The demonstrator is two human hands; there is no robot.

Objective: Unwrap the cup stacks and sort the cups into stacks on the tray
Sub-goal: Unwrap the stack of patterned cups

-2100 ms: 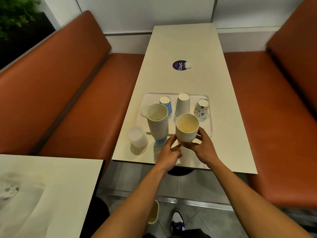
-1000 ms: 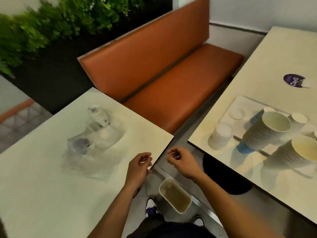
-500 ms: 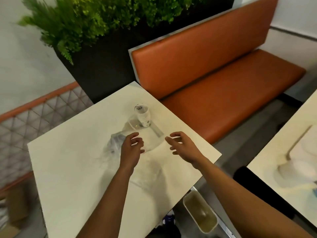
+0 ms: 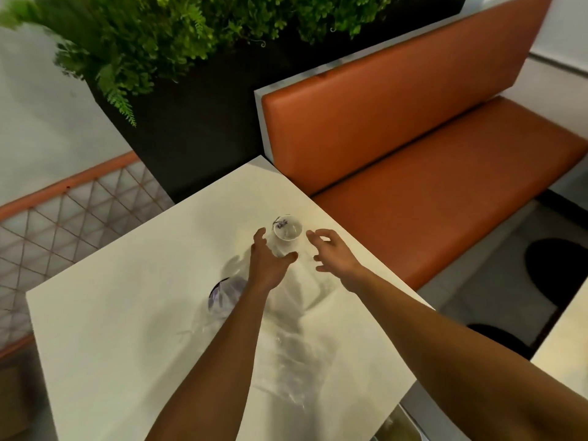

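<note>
Cup stack: I count one, pale with a dark print at its top end and wrapped in clear film. I cannot count the cups inside.
Where it is: on the near counter, close to the far right edge, about upright.
Grips: two bare arms reach in from the bottom of my view.
Left grip: clamped round the lower part of the stack, with the thumb on its right side and the fingers up its left side. The wrist is straight and the forearm lies over the counter.
Right grip: fingers apart and loosely curved, holding nothing. It is just beside the stack on the right and not touching it, with the palm turned toward the stack.
Loose film: one crumpled clear sheet on the counter, under and between the forearms.
Dark round patch: one, under the film and left of the left forearm. It is too blurred for me to name.
Counters: two, and of the second counter I see only a corner at the right edge.
Orange seat: one, beyond the near counter.
Planter: one, dark, with ferns, behind the seat back.
</note>
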